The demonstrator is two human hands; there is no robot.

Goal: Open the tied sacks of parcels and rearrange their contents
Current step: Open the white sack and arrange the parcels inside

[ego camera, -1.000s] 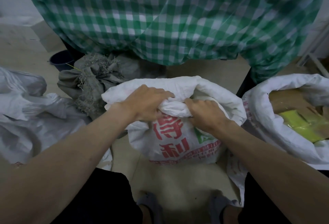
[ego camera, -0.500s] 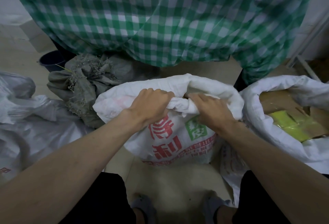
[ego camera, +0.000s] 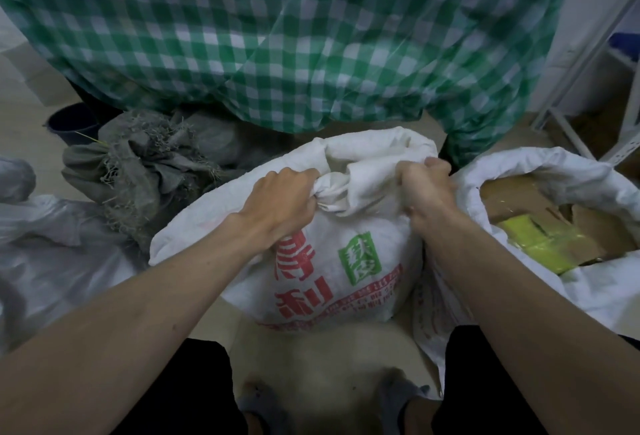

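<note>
White printed sack [ego camera: 332, 261], bunched neck

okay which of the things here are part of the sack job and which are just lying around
Job: printed sack, gripped at its bunched neck by left hand and right hand; open sack holding parcels.

Lying about: checked cloth, grey sack, dark bucket, metal rack.

Green-checked tablecloth [ego camera: 277, 36] over a table, pale floor [ego camera: 322, 358], white metal shelving [ego camera: 588, 54] at right.
</note>
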